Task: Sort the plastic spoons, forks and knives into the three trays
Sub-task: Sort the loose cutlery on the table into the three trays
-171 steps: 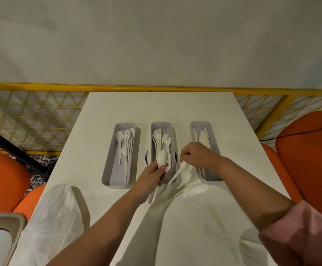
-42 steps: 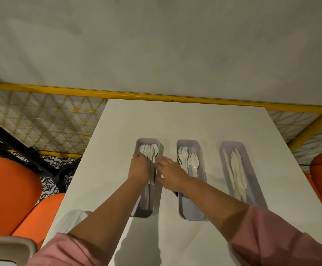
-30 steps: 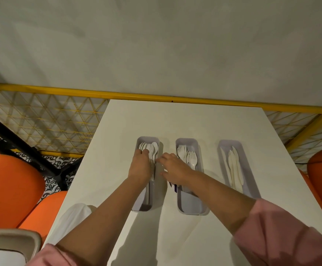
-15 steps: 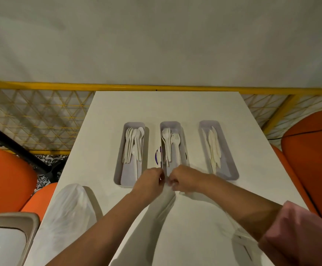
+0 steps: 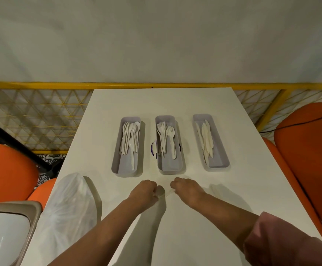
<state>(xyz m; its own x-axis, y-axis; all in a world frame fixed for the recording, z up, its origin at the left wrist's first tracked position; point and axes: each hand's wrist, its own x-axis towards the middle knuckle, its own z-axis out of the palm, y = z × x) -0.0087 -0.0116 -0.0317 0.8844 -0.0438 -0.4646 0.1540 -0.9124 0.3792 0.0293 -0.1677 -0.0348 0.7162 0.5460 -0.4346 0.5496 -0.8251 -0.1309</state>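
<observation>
Left hand [image 5: 144,190] and right hand [image 5: 187,189] curled near tabletop [image 5: 233,189] edge of trays, fingers possibly pinching thin white utensil [image 5: 168,192]; cannot tell. Risk: loose pinch drops it, or misread piece lands in fork tray [image 5: 169,167].

A plain grey wall [image 5: 156,39] rises behind a yellow lattice railing [image 5: 33,112]; orange seats [image 5: 309,150] flank the white table [image 5: 233,189].

Both bare forearms reach forward, converging toward the midline. Left hand [image 5: 144,191] is knuckles-up with fingers curled under into a loose fist. Right hand [image 5: 187,190] is palm-down just beside it, fingers bent, not touching the left; pink sleeve [image 5: 283,240] pushed up the right forearm.
</observation>
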